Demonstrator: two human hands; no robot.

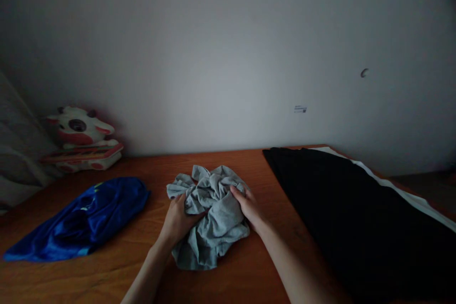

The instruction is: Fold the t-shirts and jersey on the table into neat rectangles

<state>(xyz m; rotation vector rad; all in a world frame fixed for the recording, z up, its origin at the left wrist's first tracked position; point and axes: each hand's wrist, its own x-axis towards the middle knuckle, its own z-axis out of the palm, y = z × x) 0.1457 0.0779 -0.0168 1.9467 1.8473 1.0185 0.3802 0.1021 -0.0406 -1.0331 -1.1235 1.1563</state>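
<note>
A crumpled light grey cloth garment [217, 213] lies bunched up on the brown wooden table [124, 275], in the middle of the head view. At its left side my left hand [178, 218] grips the fabric, with the thumb pointing in towards the centre and the fingers partly hidden by folds. My right hand [249, 206] holds the opposite side, its thumb on top of the cloth and the other fingers out of sight beneath. What kind of garment it is cannot be made out from the folds.
To the left lies a shiny blue cloth [85, 221]. Behind it stands a cow-shaped toy keyboard [83, 142]. A black cloth [342, 209] with a white cloth [392, 187] along its far edge covers the right side. A pale wall [221, 57] rises behind the table.
</note>
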